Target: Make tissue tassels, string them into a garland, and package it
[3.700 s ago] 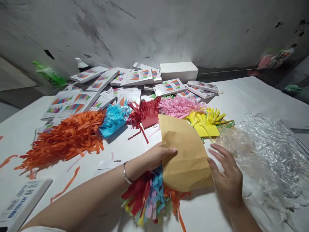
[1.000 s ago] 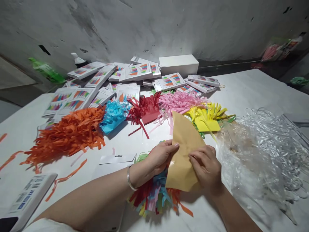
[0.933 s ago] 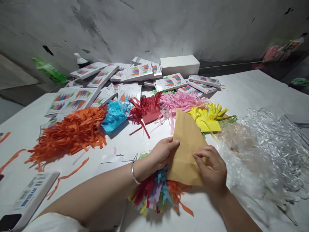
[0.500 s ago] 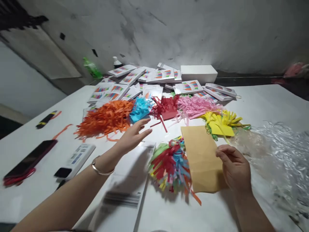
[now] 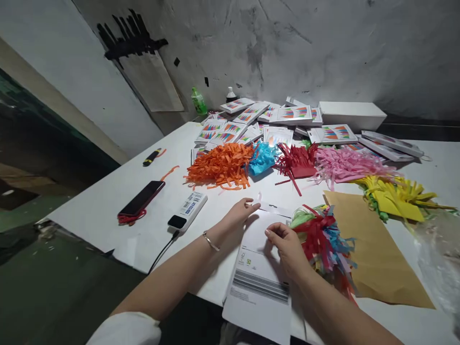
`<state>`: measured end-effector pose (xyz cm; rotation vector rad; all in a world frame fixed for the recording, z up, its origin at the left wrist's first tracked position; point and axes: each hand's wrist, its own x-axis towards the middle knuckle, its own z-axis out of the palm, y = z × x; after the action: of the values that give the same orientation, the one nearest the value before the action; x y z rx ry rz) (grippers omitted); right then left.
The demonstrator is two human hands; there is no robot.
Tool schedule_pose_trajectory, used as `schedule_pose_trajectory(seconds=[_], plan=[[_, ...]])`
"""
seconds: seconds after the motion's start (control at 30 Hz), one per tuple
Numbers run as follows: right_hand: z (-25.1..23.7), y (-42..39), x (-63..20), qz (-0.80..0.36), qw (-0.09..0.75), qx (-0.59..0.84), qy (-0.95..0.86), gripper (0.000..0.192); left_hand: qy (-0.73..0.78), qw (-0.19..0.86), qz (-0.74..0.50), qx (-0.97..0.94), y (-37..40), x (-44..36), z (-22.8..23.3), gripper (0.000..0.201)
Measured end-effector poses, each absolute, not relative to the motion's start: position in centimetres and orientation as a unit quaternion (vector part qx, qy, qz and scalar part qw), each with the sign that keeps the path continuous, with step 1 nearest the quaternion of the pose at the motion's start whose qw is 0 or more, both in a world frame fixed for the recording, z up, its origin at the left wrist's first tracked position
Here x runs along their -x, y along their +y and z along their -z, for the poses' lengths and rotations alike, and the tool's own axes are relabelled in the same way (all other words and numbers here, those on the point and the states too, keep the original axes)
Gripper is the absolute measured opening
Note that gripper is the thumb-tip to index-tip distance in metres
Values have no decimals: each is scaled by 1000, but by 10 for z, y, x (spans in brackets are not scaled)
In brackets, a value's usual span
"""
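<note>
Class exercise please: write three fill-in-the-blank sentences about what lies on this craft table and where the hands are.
Both hands, the left hand and right hand, rest on a white ____ printed with a barcode.
The pile of fringed strips nearest the phone is ____.
The multicoloured fringe bundle lies partly on a ____ envelope.

Missing words: packet; orange; brown

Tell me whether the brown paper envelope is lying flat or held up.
Lying flat. The brown paper envelope rests on the white table beside the multicoloured tassel bundle; neither hand touches it.
</note>
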<state>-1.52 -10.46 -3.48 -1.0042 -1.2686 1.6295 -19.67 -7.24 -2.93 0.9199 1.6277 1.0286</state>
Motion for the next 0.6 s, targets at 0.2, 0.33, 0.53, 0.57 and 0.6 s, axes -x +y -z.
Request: schedule_pose_trajectory(seconds=[0.2, 0.33, 0.53, 0.57, 0.6], plan=[[14, -106, -5, -634, 407, 387, -532, 32, 570, 597, -443, -351, -83, 197, 9, 50], [-20, -95, -21, -593, 400, 398, -575, 25, 549, 604, -472, -333, -116, 200, -15, 48], [-46, -90, -11, -550, 320, 381, -671, 16, 561, 556, -488, -370, -141, 196, -41, 36], [-47, -91, -9, -537, 320, 380, -682, 14, 560, 555, -489, -373, -142, 196, -42, 36], [-48, -92, -8, -523, 321, 379, -693, 12, 559, 556, -490, -373, -142, 195, -43, 36]])
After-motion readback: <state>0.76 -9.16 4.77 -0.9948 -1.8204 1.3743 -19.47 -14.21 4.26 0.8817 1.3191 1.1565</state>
